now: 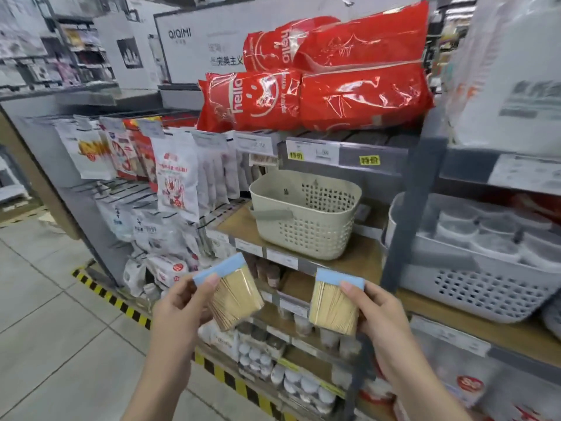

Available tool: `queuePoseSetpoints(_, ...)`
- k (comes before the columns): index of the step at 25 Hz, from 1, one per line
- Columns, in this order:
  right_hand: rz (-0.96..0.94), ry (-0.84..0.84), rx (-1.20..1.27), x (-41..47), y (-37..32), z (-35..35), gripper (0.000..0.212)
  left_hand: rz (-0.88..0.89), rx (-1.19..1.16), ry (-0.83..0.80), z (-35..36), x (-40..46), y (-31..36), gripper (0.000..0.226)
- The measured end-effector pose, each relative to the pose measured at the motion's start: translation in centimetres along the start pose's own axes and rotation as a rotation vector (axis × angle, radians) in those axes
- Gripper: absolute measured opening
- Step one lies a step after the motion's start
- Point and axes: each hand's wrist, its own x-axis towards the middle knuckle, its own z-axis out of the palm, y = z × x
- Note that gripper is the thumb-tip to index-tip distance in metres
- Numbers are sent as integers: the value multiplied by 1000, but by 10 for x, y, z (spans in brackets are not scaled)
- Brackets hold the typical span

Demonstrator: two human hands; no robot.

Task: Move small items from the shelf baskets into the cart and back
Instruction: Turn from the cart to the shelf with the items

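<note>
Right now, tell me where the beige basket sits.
In the head view the beige basket stands centre frame on the wooden shelf, under the red packs and left of the grey basket.

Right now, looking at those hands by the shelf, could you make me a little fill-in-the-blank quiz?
1. Each hand holds a pack of wooden sticks topped by a ____ band: left hand, right hand.
2. The beige basket stands on a ____ shelf board.
3. The big bags above it are ____.

Missing words: blue; wooden; red
</note>
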Motion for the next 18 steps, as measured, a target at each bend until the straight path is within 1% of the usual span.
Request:
queuePoseSetpoints(3, -34, 26, -16, 33, -8, 21, 18, -15, -16, 3, -5, 53, -6, 17)
queuePoseSetpoints(6, -59, 79, -38, 65, -14, 34, 25, -27, -30, -56, 6, 108, -9, 17)
queuePoseSetpoints(8, -99, 133, -38, 86, -21, 42, 31, -6, -32, -137, 21, 144, -8, 16)
queuePoseSetpoints(12, -184, 286, -2, 130, -38, 58, 23, 39, -29, -331, 52, 221, -3, 17)
queuePoseSetpoints(15, -243, 391, 30, 161, -46, 71, 31, 60, 3, -463, 75, 275, 2, 15)
queuePoseSetpoints(16, -250, 420, 46, 170, -49, 75, 29, 57, 10, -499, 83, 289, 3, 13)
queuePoseSetpoints(18, -276, 483, 77, 186, -53, 79, 20, 60, 40, -564, 99, 313, 4, 12)
